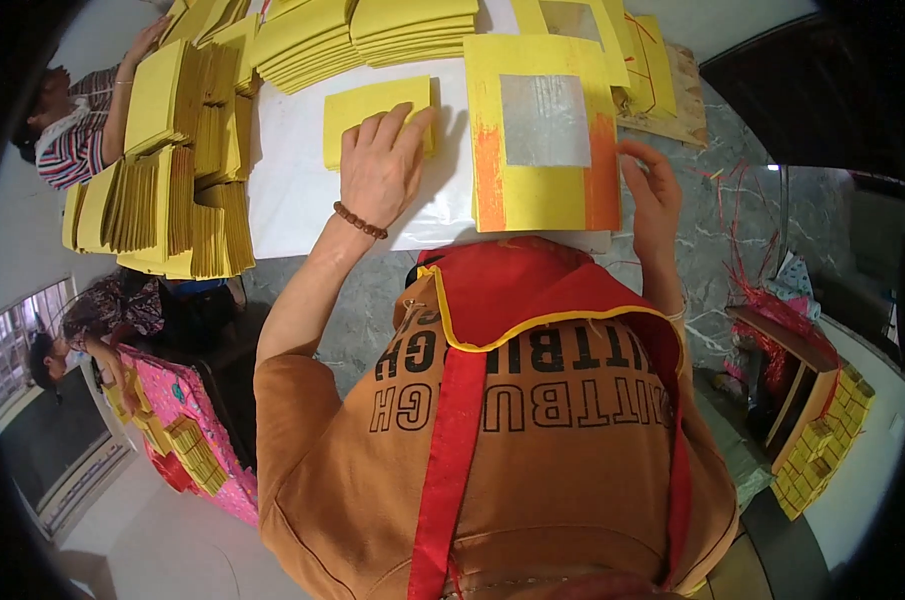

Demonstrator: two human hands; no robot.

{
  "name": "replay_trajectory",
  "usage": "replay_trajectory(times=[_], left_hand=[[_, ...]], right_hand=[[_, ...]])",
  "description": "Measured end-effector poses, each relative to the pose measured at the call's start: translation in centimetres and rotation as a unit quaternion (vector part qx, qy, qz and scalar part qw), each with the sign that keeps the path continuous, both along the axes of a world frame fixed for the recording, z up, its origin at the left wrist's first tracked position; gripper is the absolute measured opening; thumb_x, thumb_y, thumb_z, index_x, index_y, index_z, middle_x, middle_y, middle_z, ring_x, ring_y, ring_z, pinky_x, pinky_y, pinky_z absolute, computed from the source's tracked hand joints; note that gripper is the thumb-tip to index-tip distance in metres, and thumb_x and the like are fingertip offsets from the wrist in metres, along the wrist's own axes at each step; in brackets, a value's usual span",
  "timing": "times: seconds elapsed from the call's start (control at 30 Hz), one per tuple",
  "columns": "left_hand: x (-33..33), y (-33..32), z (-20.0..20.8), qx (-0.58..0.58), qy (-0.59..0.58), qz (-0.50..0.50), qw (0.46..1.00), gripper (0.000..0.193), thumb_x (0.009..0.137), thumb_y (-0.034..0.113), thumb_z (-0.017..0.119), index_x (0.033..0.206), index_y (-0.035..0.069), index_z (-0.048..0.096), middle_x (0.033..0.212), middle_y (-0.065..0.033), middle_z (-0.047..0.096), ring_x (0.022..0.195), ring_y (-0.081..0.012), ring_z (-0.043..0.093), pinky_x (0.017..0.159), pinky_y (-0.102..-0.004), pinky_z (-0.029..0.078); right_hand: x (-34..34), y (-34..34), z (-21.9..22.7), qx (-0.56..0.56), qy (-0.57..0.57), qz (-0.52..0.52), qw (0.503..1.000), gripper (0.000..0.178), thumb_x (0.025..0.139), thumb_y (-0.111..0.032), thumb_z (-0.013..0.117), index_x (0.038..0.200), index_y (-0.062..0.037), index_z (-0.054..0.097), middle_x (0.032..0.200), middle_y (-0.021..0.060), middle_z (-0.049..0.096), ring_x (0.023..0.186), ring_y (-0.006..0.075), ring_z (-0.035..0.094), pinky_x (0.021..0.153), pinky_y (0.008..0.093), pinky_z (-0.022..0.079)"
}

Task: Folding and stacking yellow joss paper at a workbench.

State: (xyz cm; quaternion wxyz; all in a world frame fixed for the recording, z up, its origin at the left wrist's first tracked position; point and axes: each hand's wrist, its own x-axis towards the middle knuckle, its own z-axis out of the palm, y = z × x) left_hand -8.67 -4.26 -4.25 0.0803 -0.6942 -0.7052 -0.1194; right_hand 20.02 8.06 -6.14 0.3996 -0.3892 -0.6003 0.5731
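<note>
My left hand (382, 160), with a brown bead bracelet at its wrist, lies with fingers stretched out over a small folded yellow paper (344, 112) on the white-covered table. To its right is a stack of larger yellow paper sheets (542, 205); the top one has a silver square in its middle and orange bands down both sides. My right hand (654, 195) is beside the right edge of that stack, thumb and fingers curved and apart. Its fingertips are at the edge, and I see nothing gripped between them.
Bundles of folded yellow paper (302, 45) line the far side and the left (157, 200) of the white table cover (287, 190). More yellow sheets tied with red string (652, 70) lie at the far right. Two other people (82, 120) work at left, one by a pink-covered table (187, 385).
</note>
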Motion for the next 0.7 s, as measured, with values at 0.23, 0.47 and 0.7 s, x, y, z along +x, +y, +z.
replay_trajectory(times=[0.23,0.47,0.7], left_hand=[[7.6,0.7,1.9,-0.007,-0.075,-0.228,0.971,0.042,0.076,0.030,0.065,0.112,0.010,0.057,0.106,-0.0076,0.056,0.092,-0.0237,0.051,0.074,-0.0342,0.040],[7.2,1.4,1.7,-0.006,-0.106,-0.277,0.955,0.038,0.076,0.027,0.065,0.108,0.008,0.059,0.098,-0.0060,0.058,0.086,-0.0214,0.053,0.067,-0.0323,0.045],[6.5,2.4,1.0,-0.002,-0.296,-0.259,0.920,0.014,0.083,0.012,0.059,0.090,0.001,0.062,0.073,-0.0080,0.058,0.065,-0.0230,0.056,0.060,-0.0316,0.046]], right_hand=[[-0.8,1.5,-2.3,0.123,-0.121,-0.001,0.985,0.018,0.085,-0.019,0.060,0.096,-0.0061,0.064,0.102,0.0045,0.061,0.100,0.0159,0.051,0.089,0.0293,0.038],[-1.0,1.3,-1.1,-0.074,0.009,0.020,0.997,0.026,0.093,-0.019,0.046,0.087,0.0001,0.063,0.102,0.0068,0.063,0.098,0.0142,0.054,0.091,0.0280,0.037],[-1.1,1.2,-0.8,-0.076,0.045,0.019,0.996,0.029,0.094,-0.021,0.045,0.086,0.0022,0.061,0.097,0.0065,0.063,0.091,0.0128,0.055,0.085,0.0268,0.041]])
